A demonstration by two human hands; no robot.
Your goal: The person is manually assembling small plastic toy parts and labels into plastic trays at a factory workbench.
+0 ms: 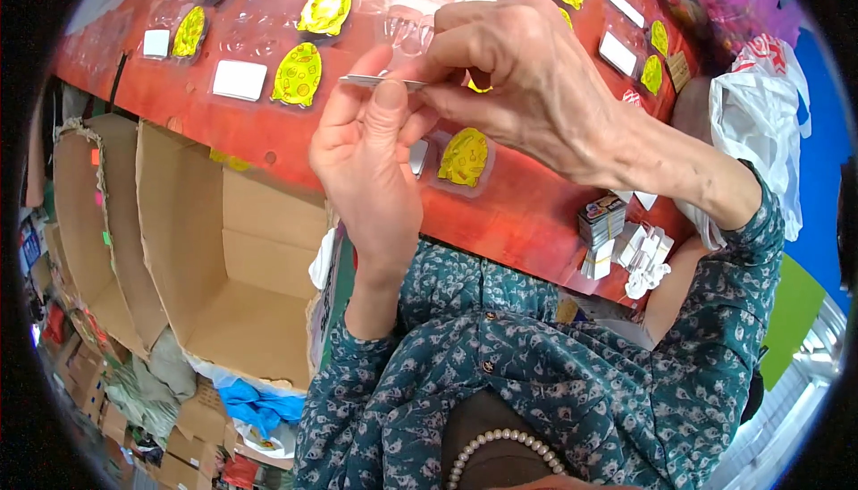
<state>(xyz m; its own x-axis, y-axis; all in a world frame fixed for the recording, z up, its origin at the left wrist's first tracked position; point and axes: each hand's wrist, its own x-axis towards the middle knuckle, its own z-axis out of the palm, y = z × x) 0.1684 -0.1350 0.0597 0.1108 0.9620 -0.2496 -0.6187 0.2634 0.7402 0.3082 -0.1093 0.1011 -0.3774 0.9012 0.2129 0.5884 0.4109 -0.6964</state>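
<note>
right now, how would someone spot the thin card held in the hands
Start at the red table covered with clear blister trays and yellow-green stickers. Above its near edge both hands meet: the left hand and the right hand pinch a thin white card edge-on between their fingertips. Unlike the white cards lying flat in trays, it is lifted off the table.

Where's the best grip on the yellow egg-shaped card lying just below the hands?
Probably by its long edges, coming straight down from above. The yellow card lies flat on the red table inside a clear plastic shell, so only its top face is reachable. The left hand and right hand hover above, pinching a thin flat card.
</note>
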